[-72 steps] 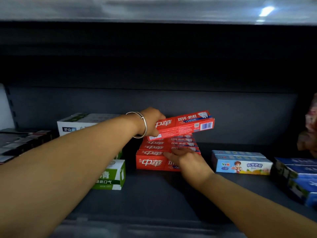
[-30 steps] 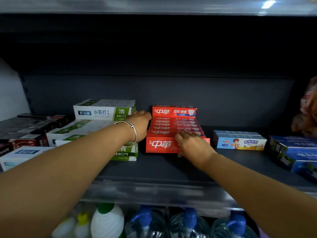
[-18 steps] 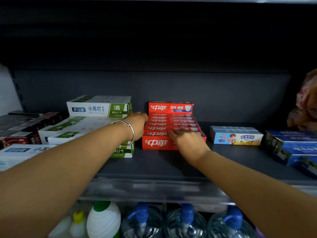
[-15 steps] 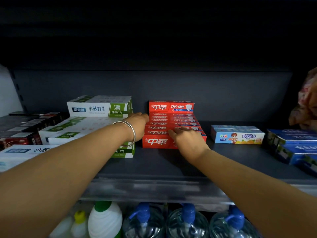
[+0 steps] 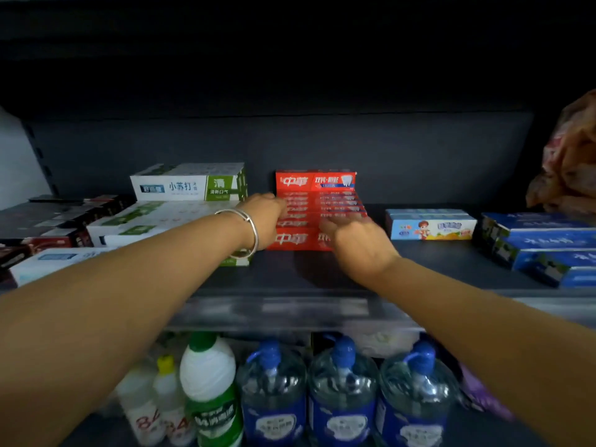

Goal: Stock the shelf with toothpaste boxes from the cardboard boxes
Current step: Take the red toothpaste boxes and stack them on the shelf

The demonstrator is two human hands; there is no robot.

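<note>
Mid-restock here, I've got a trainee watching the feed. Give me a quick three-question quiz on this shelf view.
1. True or false: the left hand holds a box lifted clear of the red toothpaste stack.
2. Which boxes sit directly right of the red stack? A) black B) light blue cartoon box C) green-and-white
3. Fill in: on the lower shelf stand three blue-capped ______.

Key: 1 false, it rests against the stack's left side; 2 B; 3 water jugs.
</note>
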